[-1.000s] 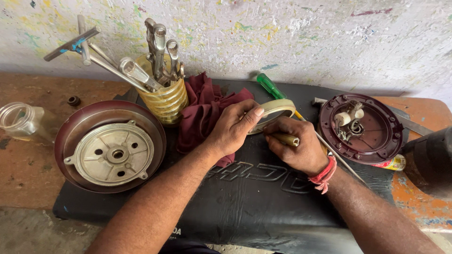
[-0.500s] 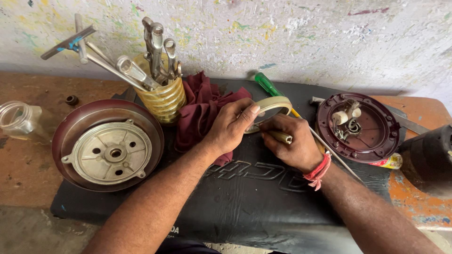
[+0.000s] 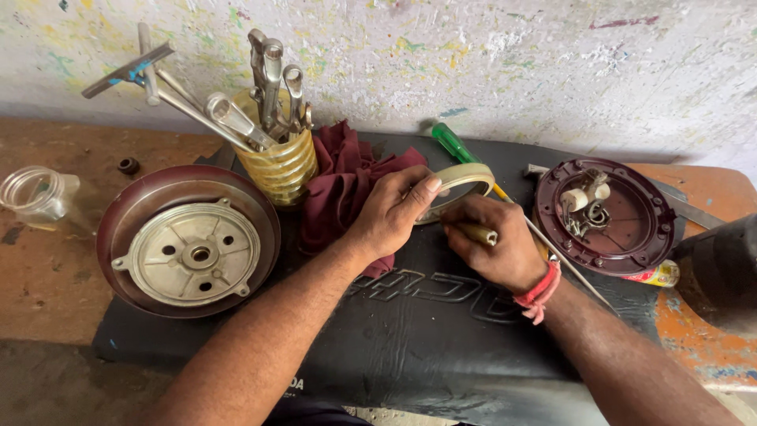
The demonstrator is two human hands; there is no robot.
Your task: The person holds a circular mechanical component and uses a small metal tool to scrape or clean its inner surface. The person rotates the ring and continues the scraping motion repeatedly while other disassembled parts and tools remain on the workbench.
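My left hand (image 3: 392, 211) pinches the tape roll (image 3: 461, 184) upright on the black mat (image 3: 441, 331); my right hand (image 3: 497, 244) grips a small brass-coloured tool (image 3: 475, 233) beside it. I'd work slowly, steadying the roll firmly.

Soft, even daylight, moderately bright; no hard source visible. Wall (image 3: 489, 63) at 12 o'clock is the brightest area, slightly washed out. Shadows are weak and diffuse: a dim band under the black seat (image 3: 441, 347) edge at 6–7 o'clock. Mild sheen on the seat vinyl near 5 o'clock and on the metal drum (image 3: 193, 252) at 9 o'clock. Centre sharp; wide-angle stretch and slight softness toward corners, with the dark object (image 3: 721, 268) at 3–4 o'clock blurred.
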